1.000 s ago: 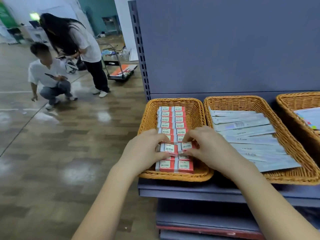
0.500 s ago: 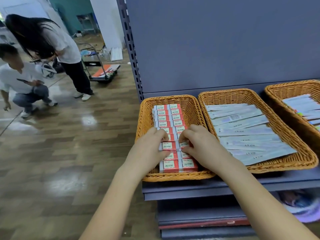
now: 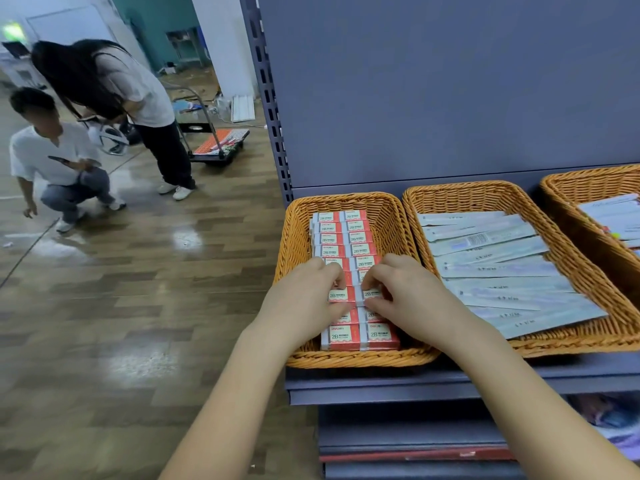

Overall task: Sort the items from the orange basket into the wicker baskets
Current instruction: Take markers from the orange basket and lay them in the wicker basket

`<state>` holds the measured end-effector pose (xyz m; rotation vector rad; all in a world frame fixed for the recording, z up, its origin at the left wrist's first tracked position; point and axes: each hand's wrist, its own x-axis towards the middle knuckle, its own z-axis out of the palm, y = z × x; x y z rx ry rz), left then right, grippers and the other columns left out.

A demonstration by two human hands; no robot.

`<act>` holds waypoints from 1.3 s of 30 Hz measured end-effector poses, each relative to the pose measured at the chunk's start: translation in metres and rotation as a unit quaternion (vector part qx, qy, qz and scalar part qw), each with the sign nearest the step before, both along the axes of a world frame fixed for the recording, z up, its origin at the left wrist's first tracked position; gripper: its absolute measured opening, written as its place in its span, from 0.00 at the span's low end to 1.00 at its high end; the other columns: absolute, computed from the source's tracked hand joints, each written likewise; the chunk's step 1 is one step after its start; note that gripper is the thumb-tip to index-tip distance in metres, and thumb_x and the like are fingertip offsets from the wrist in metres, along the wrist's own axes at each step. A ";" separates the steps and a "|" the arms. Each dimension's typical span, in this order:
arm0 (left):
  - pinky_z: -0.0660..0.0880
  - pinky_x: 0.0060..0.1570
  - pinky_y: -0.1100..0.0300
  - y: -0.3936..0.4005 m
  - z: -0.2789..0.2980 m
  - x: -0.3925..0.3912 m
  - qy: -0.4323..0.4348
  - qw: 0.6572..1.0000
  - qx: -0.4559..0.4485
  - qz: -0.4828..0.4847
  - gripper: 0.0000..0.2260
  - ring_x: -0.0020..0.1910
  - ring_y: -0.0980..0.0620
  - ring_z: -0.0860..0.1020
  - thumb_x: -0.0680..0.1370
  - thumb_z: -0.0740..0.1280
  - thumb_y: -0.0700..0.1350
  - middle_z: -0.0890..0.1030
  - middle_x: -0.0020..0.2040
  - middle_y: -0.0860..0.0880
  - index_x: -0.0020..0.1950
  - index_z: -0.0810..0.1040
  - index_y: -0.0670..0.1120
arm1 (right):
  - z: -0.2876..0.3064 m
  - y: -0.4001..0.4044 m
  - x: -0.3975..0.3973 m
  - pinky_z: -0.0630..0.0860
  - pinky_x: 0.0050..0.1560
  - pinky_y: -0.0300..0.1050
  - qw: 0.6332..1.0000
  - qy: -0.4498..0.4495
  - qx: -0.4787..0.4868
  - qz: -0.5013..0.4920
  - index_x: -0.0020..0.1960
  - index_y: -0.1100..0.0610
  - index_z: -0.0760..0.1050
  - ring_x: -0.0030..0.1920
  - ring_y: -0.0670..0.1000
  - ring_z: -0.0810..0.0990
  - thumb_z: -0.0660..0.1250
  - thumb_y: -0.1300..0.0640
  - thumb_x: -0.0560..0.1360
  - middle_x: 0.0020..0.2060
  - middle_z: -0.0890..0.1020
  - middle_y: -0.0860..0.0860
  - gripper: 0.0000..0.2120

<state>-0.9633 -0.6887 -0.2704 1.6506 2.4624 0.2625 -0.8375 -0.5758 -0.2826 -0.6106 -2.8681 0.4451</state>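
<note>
- Boxes (image 3: pixel 349 237), red and white, fill two rows in a wicker basket (image 3: pixel 298 237) under both hands.
- Left hand (image 3: pixel 304 299) pinches one box (image 3: pixel 341 295); right hand (image 3: pixel 412 299) pinches its neighbour (image 3: pixel 371 293).
- Flat packets (image 3: pixel 491 268) lie in the basket (image 3: pixel 568 244) just right of the hands.

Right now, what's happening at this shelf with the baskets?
A person is arranging small red 2B boxes in two neat columns inside the leftmost wicker basket. The left hand and right hand each pinch one box in the near rows. The middle wicker basket holds long pale packets. No orange basket is in view.
</note>
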 end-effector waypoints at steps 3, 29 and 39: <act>0.71 0.48 0.60 0.004 0.008 -0.001 0.014 1.000 -0.018 -0.010 0.14 0.53 0.56 0.70 0.78 0.62 0.58 0.73 0.55 0.53 0.59 0.73 0.51 | 0.003 0.002 -0.002 0.65 0.52 0.39 1.000 0.029 -0.005 -0.012 0.57 0.55 0.74 0.56 0.49 0.71 0.63 0.51 0.77 0.50 0.73 0.48 0.11; 0.69 0.56 0.50 0.203 0.034 0.173 0.187 0.957 0.099 -0.197 0.17 0.63 0.44 0.70 0.80 0.58 0.52 0.74 0.61 0.44 0.63 0.73 0.44 | 0.038 0.143 0.180 0.67 0.59 0.50 0.943 -0.061 0.149 -0.292 0.63 0.61 0.71 0.62 0.59 0.70 0.59 0.53 0.78 0.59 0.74 0.59 0.17; 0.69 0.57 0.50 0.288 0.047 0.316 0.181 0.949 0.115 -0.231 0.18 0.63 0.43 0.70 0.79 0.58 0.53 0.74 0.62 0.43 0.63 0.74 0.43 | 0.061 0.211 0.329 0.67 0.59 0.51 0.921 -0.058 0.144 -0.358 0.60 0.64 0.72 0.61 0.60 0.71 0.59 0.54 0.78 0.58 0.74 0.61 0.16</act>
